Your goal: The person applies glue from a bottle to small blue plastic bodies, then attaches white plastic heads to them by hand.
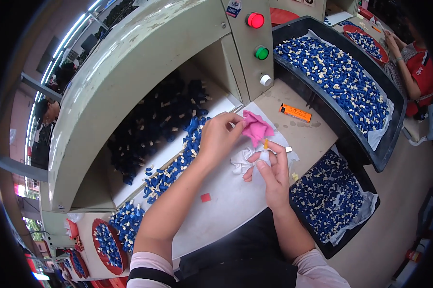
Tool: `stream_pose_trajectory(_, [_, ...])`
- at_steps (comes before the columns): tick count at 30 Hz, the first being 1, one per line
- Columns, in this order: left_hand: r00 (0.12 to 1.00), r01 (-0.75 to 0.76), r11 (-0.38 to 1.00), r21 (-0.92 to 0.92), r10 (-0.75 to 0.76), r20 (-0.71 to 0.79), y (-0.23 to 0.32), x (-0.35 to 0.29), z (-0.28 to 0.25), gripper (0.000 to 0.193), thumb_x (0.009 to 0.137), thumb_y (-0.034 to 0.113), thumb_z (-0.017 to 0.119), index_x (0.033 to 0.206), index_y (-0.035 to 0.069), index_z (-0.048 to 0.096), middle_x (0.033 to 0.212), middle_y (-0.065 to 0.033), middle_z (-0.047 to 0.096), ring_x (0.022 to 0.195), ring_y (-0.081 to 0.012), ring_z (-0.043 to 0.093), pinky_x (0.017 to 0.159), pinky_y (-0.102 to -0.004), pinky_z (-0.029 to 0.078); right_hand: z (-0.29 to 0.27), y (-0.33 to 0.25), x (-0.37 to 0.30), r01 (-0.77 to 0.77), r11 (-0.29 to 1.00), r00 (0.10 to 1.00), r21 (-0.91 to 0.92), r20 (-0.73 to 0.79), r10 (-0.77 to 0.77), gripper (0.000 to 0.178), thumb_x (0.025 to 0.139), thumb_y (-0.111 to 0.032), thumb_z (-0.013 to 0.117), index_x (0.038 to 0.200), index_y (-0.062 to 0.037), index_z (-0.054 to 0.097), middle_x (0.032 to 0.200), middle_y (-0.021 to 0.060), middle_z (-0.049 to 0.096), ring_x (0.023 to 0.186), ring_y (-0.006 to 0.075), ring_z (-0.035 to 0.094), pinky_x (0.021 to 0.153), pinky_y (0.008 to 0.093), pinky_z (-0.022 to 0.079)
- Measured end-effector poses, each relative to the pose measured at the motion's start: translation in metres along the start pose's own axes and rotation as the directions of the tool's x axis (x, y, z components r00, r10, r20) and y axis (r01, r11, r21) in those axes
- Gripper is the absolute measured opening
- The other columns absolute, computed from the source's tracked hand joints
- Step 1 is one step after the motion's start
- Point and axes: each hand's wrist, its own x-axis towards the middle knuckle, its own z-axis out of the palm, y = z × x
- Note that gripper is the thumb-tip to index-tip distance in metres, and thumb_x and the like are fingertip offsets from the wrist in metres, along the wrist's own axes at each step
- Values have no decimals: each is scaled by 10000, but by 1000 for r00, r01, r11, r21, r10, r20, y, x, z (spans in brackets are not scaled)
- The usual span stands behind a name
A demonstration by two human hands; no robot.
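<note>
My left hand reaches over the worktop with thumb and fingers pinched on the edge of a pink cloth. Close beside it, my right hand is closed round a small white piece with a thin orange-yellow tip pointing up. Most of that piece is hidden by my fingers. A crumpled white cloth lies between my hands. Left of my left forearm, a long heap of small blue pieces with cream ends runs along the opening of a beige machine.
Inside the machine more blue pieces lie in shadow. Black trays of blue and cream pieces stand at the right. An orange box cutter-like object and a red square rest on the surface. Another person sits at the far right.
</note>
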Motion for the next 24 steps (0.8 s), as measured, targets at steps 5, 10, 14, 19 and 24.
stream_pose_trajectory(5, [963, 268, 736, -621, -225, 149, 25, -21, -6, 126, 764, 141, 584, 750, 17, 604, 673, -6, 568, 634, -66, 491, 596, -214, 396, 6, 1, 12, 113, 976, 994, -184, 14, -112, 347, 832, -102, 455, 1146, 5, 355, 983, 138, 503, 617, 122, 545, 570, 233, 457])
stream_pose_trajectory(10, [834, 519, 135, -844, -297, 465, 35, -31, -14, 100, 789, 173, 556, 784, 74, 565, 740, -9, 560, 675, -93, 501, 635, -216, 372, 2, -4, 12, 195, 889, 979, -414, 28, -201, 308, 829, -128, 471, 1103, 3, 418, 920, 144, 541, 580, 121, 555, 541, 235, 447])
stream_pose_trajectory(14, [884, 408, 242, -880, -344, 316, 35, -40, -11, 127, 795, 193, 551, 790, 68, 575, 738, -6, 561, 717, -89, 491, 676, -243, 361, 8, -7, 1, 264, 822, 962, -505, 77, -262, 293, 823, -136, 491, 1078, -4, 436, 785, 118, 565, 539, 131, 551, 512, 241, 437])
stream_pose_trajectory(19, [919, 334, 278, -901, -307, 246, 43, -55, -13, 155, 803, 204, 542, 791, 54, 579, 732, -11, 554, 711, -89, 480, 693, -258, 360, 18, -10, 1, 178, 902, 983, -394, 39, -177, 257, 820, -128, 498, 1039, -4, 446, 737, 91, 562, 496, 121, 536, 479, 233, 424])
stream_pose_trajectory(24, [913, 312, 243, -919, -344, 219, 40, -57, -10, 142, 800, 187, 549, 786, 49, 578, 719, -14, 542, 698, -87, 473, 661, -239, 373, 20, -9, -2, 173, 912, 985, -373, 62, -162, 236, 821, -126, 496, 1018, -4, 449, 722, 80, 562, 487, 111, 530, 467, 225, 416])
